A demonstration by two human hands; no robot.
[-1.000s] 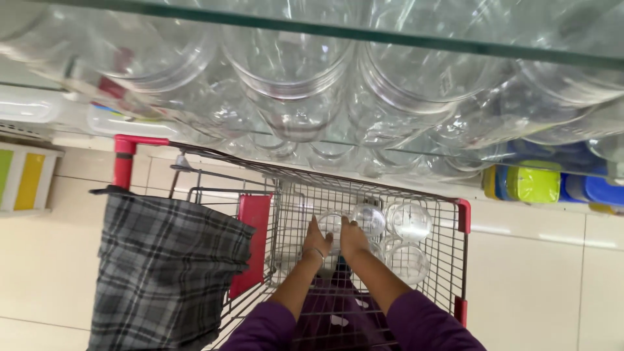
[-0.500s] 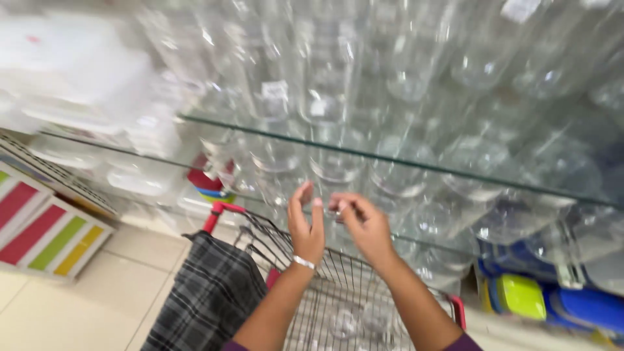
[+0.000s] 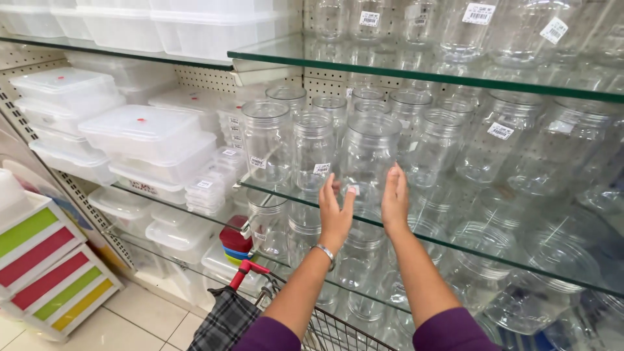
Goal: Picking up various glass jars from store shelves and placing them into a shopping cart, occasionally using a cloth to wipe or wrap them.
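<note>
Two open hands flanked one clear jar (image 3: 369, 159) at the near edge of the middle glass shelf (image 3: 455, 244): left hand (image 3: 335, 214) spread just beside it, right hand (image 3: 394, 198) flat at its right side, neither closed on it yet. Risk as I judged it: smooth glass, tight row, so a one-sided push could tip it into neighbour jars (image 3: 312, 153) or off the edge above the cart (image 3: 331, 328). Far left: stacked white lidded tubs (image 3: 140, 140) with small red dots; striped colour bins (image 3: 45, 260) lower left; small white rectangular tags (image 3: 499, 130) on jars
</note>
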